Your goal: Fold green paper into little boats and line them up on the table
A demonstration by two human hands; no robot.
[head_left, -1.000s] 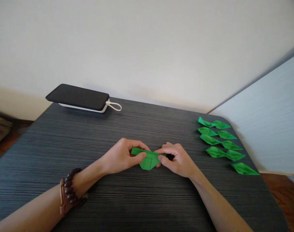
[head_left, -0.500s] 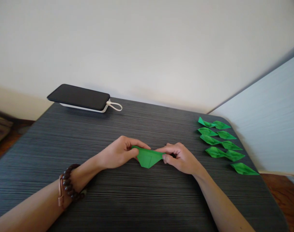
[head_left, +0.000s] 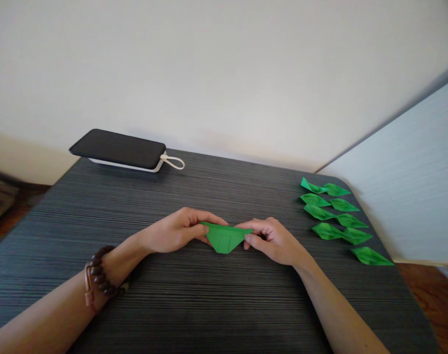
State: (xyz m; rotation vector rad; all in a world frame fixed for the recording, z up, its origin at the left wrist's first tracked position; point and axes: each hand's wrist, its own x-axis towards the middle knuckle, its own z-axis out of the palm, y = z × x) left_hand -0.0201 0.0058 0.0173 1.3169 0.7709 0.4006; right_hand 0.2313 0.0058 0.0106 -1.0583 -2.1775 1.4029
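Between my hands is a folded piece of green paper (head_left: 224, 239), with a long straight top edge and sides tapering to a narrow bottom. My left hand (head_left: 179, 230) pinches its left end, thumb in front and fingers behind. The right end is pinched by my right hand (head_left: 270, 239), its thumb on the near face and forefinger along the top edge. Fine crease lines show on the paper's face. Fingers behind the paper are partly hidden.
Several folded green paper shapes (head_left: 358, 236) lie in rows on the dark table (head_left: 209, 305) at the right. A black phone (head_left: 118, 147) rests on a white block with a white cable loop (head_left: 175, 162) at the back left. A wall (head_left: 224, 73) stands behind.
My left thumb has drawn back toward the paper's left end, baring more of its face. The right fingers have shifted slightly, and the paper's right tip now shows.
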